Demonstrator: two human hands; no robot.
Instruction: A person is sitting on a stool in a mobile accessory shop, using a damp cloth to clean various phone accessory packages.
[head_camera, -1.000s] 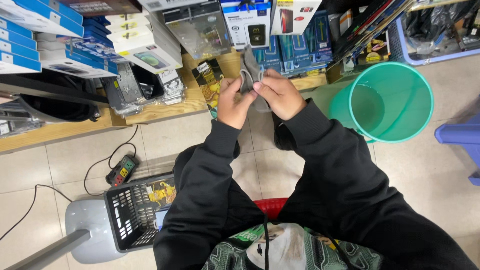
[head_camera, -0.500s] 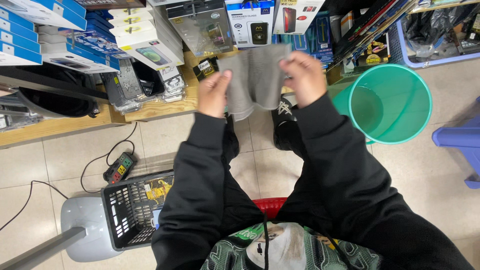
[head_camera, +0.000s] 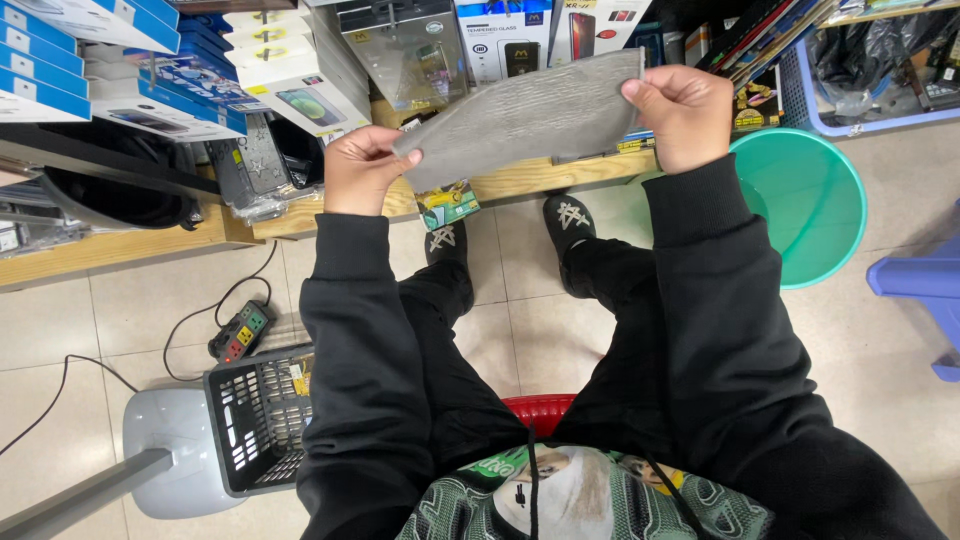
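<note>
Head view: looking straight down at a seated person in black sleeves and trousers, both arms raised over a tiled floor.
Left hand (head_camera: 358, 170): closed in a pinch on the lower left corner of a grey cloth (head_camera: 525, 115), thumb on top.
Right hand (head_camera: 683, 112): closed in a pinch on the upper right corner, fingers curled behind it.
Grey cloth: held in the air between the hands, pulled flat and tilted, right end higher; opposite-corner grips appear to keep it taut and open to view.
Behind the cloth: a low wooden shelf (head_camera: 520, 183) stacked with boxed phone accessories (head_camera: 300, 80), within arm's reach.
Right of the knees: a green plastic bin (head_camera: 820, 200), open top.
Lower left: a black mesh basket (head_camera: 255, 420) beside a power strip (head_camera: 240, 333) with trailing cable.
Seat: a red stool (head_camera: 540, 410), mostly hidden.
</note>
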